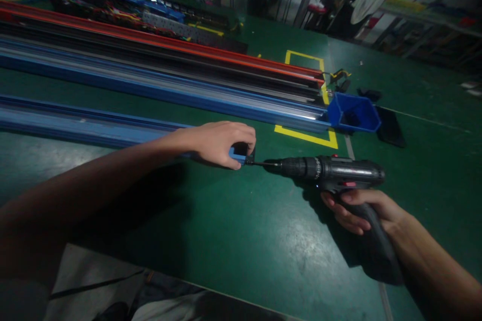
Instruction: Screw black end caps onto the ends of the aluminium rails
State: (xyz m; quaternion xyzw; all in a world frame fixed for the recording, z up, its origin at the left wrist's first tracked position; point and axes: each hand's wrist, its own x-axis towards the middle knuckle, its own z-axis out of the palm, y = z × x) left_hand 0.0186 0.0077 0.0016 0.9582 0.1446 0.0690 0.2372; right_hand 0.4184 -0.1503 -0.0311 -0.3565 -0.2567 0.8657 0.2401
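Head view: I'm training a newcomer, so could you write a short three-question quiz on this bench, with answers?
1. True or false: the left hand is at the end of the nearest blue rail.
2. What colour is the open bin? A) red B) blue C) yellow
3. In a few words, which hand grips the drill?

Key:
1. True
2. B
3. The right hand

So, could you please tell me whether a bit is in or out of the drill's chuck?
In: a thin bit extends from the chuck of the drill toward the left hand.
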